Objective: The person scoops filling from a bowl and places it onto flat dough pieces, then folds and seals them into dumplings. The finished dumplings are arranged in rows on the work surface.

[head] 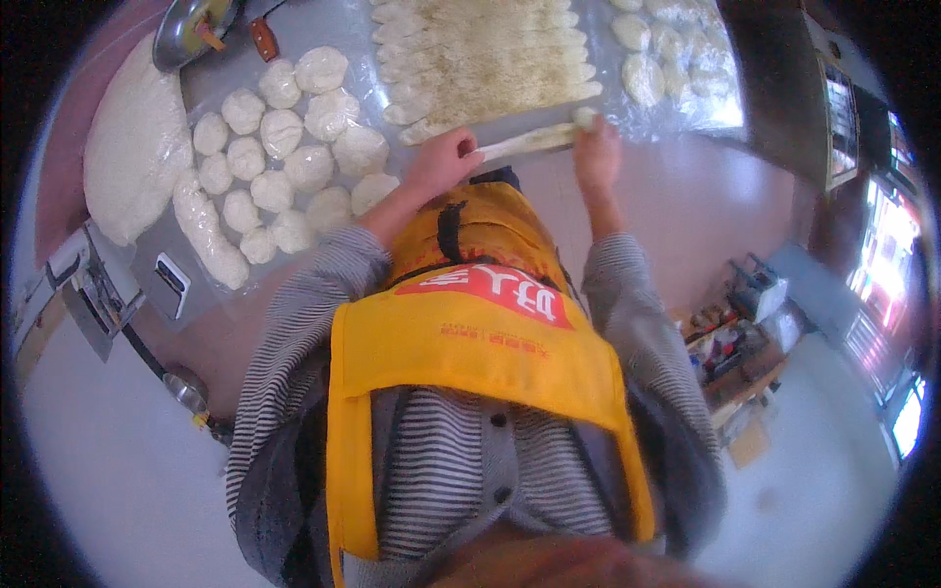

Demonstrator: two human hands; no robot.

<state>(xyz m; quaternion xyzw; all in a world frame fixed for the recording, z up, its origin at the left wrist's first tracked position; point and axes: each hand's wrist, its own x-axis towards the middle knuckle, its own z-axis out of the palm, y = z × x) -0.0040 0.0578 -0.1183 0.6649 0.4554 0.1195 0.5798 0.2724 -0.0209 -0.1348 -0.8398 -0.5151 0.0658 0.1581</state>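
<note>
Between my two hands a narrow strip of dough (533,141) is stretched over the near edge of the work table. My left hand (443,163) pinches its left end. My right hand (597,153) grips the other end, and a pale lump of dough sticks up above its fingers. Just beyond the strip, several long flattened dough pieces (489,62) lie side by side, their middles coated with a brownish layer. Left of my left hand are several round dough balls (281,134) under clear plastic film.
A large dough mass (136,147) and a dough log (209,231) lie at the left. Behind them are a metal bowl (170,37) and a wooden-handled tool (265,38). A phone (173,285) rests near the left edge. Film-covered dough pieces (665,55) are at the right.
</note>
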